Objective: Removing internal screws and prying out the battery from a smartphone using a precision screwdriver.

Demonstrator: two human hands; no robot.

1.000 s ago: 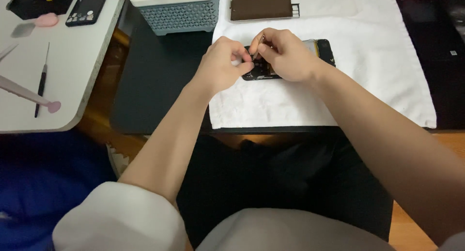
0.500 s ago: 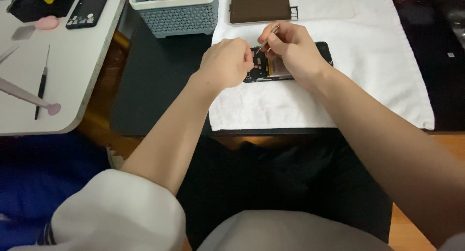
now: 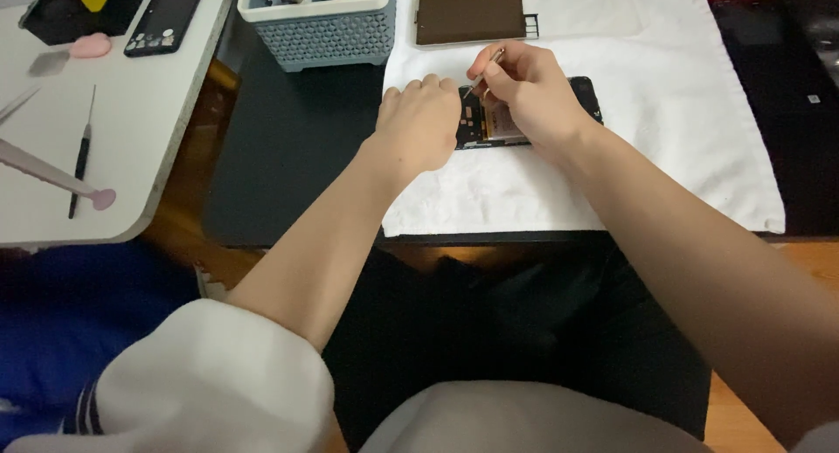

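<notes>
An opened black phone [image 3: 489, 121] lies on a white cloth [image 3: 612, 165] with its insides showing. My left hand [image 3: 424, 121] rests curled on the phone's left end and steadies it. My right hand [image 3: 529, 90] pinches thin metal tweezers [image 3: 486, 69], whose tip points down at the phone's upper left part. Both hands cover much of the phone.
A brown back panel [image 3: 470, 13] lies at the cloth's far edge. A grey-blue perforated basket [image 3: 319, 25] stands on the black mat [image 3: 288, 147]. On the white side table [image 3: 131, 130] lie a small screwdriver [image 3: 81, 152], a pink-tipped tool [image 3: 52, 175], a phone part [image 3: 166, 16].
My right hand lifted from the phone and now holds the tweezers upright at its upper left part. The left hand stays on the phone's left end.
</notes>
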